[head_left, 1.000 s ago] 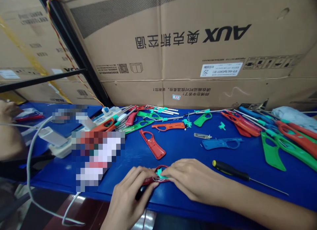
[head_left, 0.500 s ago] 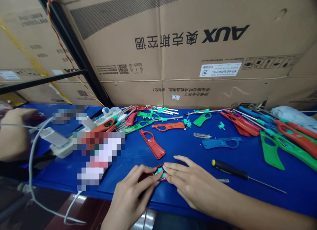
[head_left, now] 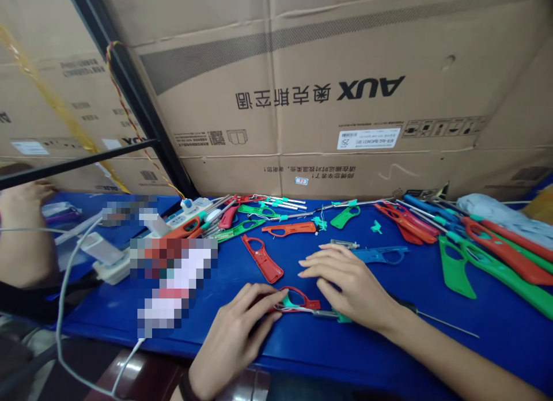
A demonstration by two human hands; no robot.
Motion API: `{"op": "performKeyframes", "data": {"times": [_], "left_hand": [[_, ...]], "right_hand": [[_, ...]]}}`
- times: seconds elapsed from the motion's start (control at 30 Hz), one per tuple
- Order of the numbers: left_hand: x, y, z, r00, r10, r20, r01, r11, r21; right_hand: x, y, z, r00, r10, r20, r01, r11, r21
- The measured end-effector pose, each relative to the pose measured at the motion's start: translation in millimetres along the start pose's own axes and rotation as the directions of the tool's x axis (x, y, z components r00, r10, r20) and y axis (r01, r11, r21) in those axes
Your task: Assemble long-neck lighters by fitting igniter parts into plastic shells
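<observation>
My left hand (head_left: 242, 326) is closed on a red lighter handle half (head_left: 311, 304) near the table's front edge. A teal trigger piece (head_left: 292, 301) and a white wire show in it by my fingertips. A metal tube (head_left: 324, 314) lies to its right, running towards a green piece (head_left: 344, 318) under my right wrist. My right hand (head_left: 345, 280) hangs over the table with fingers stretched out and nothing visible in them. Close beyond its fingers are a clear fuel tank (head_left: 343, 243) and a blue handle half (head_left: 383, 254). Another red handle half (head_left: 263, 261) lies beyond my left hand.
A screwdriver (head_left: 449, 324) is partly hidden by my right forearm. Several lighter parts line the back; green (head_left: 455, 271) and orange handles lie at right. A power strip (head_left: 112, 268) and cables stand at left, near another person's arm (head_left: 28, 239). Cardboard boxes (head_left: 276, 55) rise behind.
My right hand has come off the red handle half and moved right and up, its fingers now apart. The handle half, wire and metal tube are more exposed. The view has shifted slightly.
</observation>
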State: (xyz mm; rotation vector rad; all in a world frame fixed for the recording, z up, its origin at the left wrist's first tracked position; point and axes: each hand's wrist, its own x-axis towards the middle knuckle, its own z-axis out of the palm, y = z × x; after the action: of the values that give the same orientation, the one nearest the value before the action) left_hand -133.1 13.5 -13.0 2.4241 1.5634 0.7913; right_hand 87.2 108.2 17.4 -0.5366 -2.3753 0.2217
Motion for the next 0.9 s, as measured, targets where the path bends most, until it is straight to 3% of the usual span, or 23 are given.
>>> {"op": "performKeyframes", "data": {"times": [0.2, 0.27, 0.33, 0.4, 0.5, 0.63, 0.77, 0.9], "left_hand": [[-3.9, 1.1, 0.2, 1.000, 0.016, 0.010, -0.016, 0.999, 0.047], [-1.0, 3.2, 1.3, 1.000, 0.004, 0.017, -0.005, 0.998, 0.064], [4.0, 5.2, 3.5, 1.000, 0.005, 0.014, -0.006, 0.997, 0.071], [9.3, 5.5, 5.7, 1.000, 0.009, -0.004, -0.009, 0.998, 0.065], [14.5, 1.1, 5.8, 1.000, 0.000, -0.024, 0.001, 0.999, 0.048], [16.3, -8.9, -0.5, 1.000, 0.009, 0.027, -0.009, 1.000, -0.002], [17.6, -15.5, -4.6, 0.997, 0.029, 0.064, -0.027, 0.999, -0.032], [20.0, -17.6, -5.1, 0.996, 0.051, 0.074, -0.048, 0.998, -0.037]], "right_hand": [[-6.5, 0.1, 1.2, 0.997, -0.049, -0.063, 0.052, 0.997, 0.050], [-7.2, -4.0, 0.7, 0.999, -0.032, -0.001, 0.032, 0.996, 0.077], [-7.1, -6.9, -1.8, 0.990, 0.017, 0.136, -0.029, 0.996, 0.083], [-7.0, -6.9, -6.6, 0.957, 0.101, 0.270, -0.117, 0.992, 0.045], [-7.7, -1.1, -17.1, 0.898, 0.221, 0.380, -0.231, 0.973, -0.021], [-7.7, 8.2, -28.7, 0.819, 0.272, 0.505, -0.290, 0.956, -0.045], [-4.8, 10.2, -30.9, 0.786, 0.295, 0.543, -0.306, 0.949, -0.073], [-3.3, 9.5, -30.5, 0.807, 0.299, 0.509, -0.293, 0.951, -0.096]]}}
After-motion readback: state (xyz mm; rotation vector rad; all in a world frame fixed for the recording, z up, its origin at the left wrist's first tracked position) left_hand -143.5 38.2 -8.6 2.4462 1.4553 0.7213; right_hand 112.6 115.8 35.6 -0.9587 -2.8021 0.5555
